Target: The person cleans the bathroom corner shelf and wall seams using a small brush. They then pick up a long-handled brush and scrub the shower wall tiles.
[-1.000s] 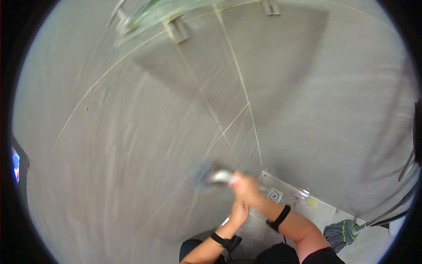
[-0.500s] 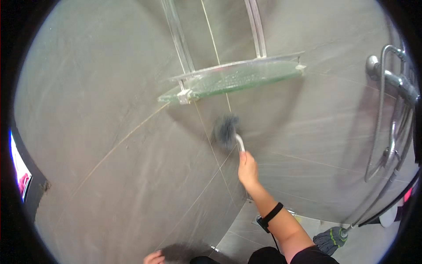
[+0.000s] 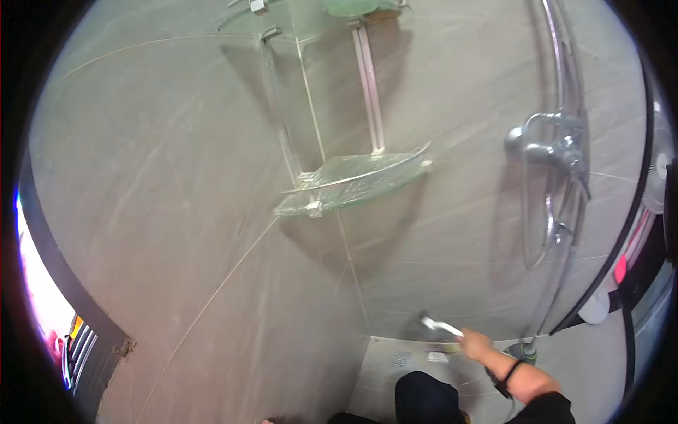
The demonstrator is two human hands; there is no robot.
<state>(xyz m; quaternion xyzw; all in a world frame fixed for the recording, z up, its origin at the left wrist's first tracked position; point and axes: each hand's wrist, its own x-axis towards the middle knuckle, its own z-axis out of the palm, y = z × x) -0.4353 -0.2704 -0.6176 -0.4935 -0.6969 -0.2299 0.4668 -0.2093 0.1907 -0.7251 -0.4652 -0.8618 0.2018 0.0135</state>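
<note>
My right hand (image 3: 477, 346) is closed around the white handle of a round-headed cleaning brush (image 3: 443, 326). Its grey bristle head is smeared by motion, low in the corner near the right wall's foot; whether it touches the wall I cannot tell. Only a sliver of my left hand (image 3: 268, 422) shows at the bottom edge, its fingers mostly out of frame. Above the brush, the wet glass corner shelf (image 3: 367, 180) hangs on metal uprights against the grey tiled wall (image 3: 212, 134).
Another glass shelf (image 3: 351, 7) is higher up. A chrome shower mixer (image 3: 558, 152) with its hose juts from the right wall. A grey mop (image 3: 521, 350) stands beyond my right wrist. The floor has a drain grate (image 3: 400, 359) and a small white and yellow item (image 3: 438, 356).
My right hand has carried the brush from the wall under the shelf down and right towards the floor. My view has shifted up and right. The left hand has mostly left the frame.
</note>
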